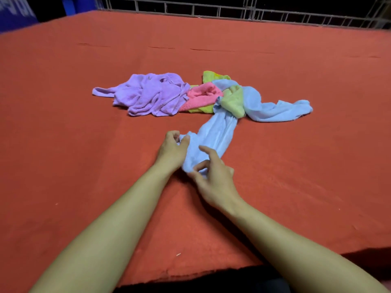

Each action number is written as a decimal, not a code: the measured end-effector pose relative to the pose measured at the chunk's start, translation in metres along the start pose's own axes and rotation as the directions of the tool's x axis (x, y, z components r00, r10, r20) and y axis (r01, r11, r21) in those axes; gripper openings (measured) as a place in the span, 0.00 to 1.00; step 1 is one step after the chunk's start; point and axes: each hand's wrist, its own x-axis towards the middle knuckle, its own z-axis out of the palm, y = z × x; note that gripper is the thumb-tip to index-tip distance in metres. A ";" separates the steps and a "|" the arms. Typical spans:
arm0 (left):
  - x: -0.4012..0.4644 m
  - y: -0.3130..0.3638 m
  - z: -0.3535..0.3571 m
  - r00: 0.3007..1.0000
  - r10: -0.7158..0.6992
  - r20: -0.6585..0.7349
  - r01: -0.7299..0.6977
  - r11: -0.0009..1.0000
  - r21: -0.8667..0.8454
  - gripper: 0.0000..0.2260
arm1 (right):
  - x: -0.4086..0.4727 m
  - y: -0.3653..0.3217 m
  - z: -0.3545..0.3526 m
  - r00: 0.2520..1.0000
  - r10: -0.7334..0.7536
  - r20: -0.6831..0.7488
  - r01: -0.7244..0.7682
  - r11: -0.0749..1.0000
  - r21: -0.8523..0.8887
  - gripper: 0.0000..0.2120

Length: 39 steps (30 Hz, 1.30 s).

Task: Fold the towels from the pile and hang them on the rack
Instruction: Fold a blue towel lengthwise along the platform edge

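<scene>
A bench (84, 144) covered in a rust-red, felt-like cloth is filling most of the frame, its near edge looking rough and slightly frayed at the bottom. In the middle of the frame a loose pile of small terry towels is lying crumpled: a lilac towel (150, 95) with a hanging loop is spreading to the left, a pink towel (203, 95) is bunching in the centre over a yellow-green towel (232, 100), and a pale blue towel (275, 111) is trailing off to the right. A second light blue towel (215, 134), soft and ribbed with long creases, is stretching from the pile down toward the lower centre of the frame, where both hands are working on its near end. The left hand (172, 150) is gripping a corner of this towel, its fingers (175, 135) curled around the fabric. The right hand (213, 176) is pinching the bunched lower edge between thumb and a bent finger, while its other fingers are half spread above the cloth. Along the top of the frame a pale metal wire grid (232, 9) is standing behind the bench; it may be the rack, though the view there is dark. At the upper left a blue object (14, 11) is showing white marks that are too blurred to read.
</scene>
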 end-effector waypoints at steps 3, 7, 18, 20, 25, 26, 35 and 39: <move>-0.011 -0.011 -0.028 0.999 -0.029 0.034 0.028 0.999 0.038 0.23 | -0.030 -0.028 0.004 0.994 -0.053 0.091 0.040 0.990 0.135 0.29; -0.027 -0.034 -0.069 0.950 0.000 0.312 -0.054 0.985 0.166 0.24 | -0.041 -0.050 0.013 0.960 -0.213 0.180 0.197 0.975 0.104 0.26; -0.042 -0.063 -0.083 0.982 0.179 0.058 -0.172 0.980 -0.105 0.28 | 0.052 -0.008 0.022 0.990 -0.069 -0.122 0.066 0.997 -0.025 0.18; -0.042 -0.068 -0.084 0.979 0.202 -0.001 -0.199 0.960 -0.197 0.28 | 0.047 0.004 0.023 0.989 -0.071 -0.132 0.061 0.995 -0.079 0.19; -0.040 -0.067 -0.085 0.970 0.240 -0.043 -0.239 0.899 -0.368 0.25 | 0.052 0.022 0.000 0.965 0.034 -0.259 -0.061 0.993 -0.100 0.26; -0.040 -0.066 -0.083 0.971 0.236 -0.038 -0.232 0.890 -0.391 0.25 | 0.054 0.025 -0.003 0.967 0.065 -0.246 -0.095 0.989 -0.113 0.29; -0.037 -0.068 -0.081 0.980 0.197 -0.033 -0.196 0.915 -0.354 0.22 | 0.057 0.029 -0.008 0.956 0.246 -0.161 -0.285 0.910 -0.302 0.29; -0.037 -0.066 -0.082 0.984 0.167 -0.056 -0.176 0.926 -0.333 0.21 | 0.051 0.029 -0.007 0.945 0.281 -0.169 -0.304 0.943 -0.133 0.26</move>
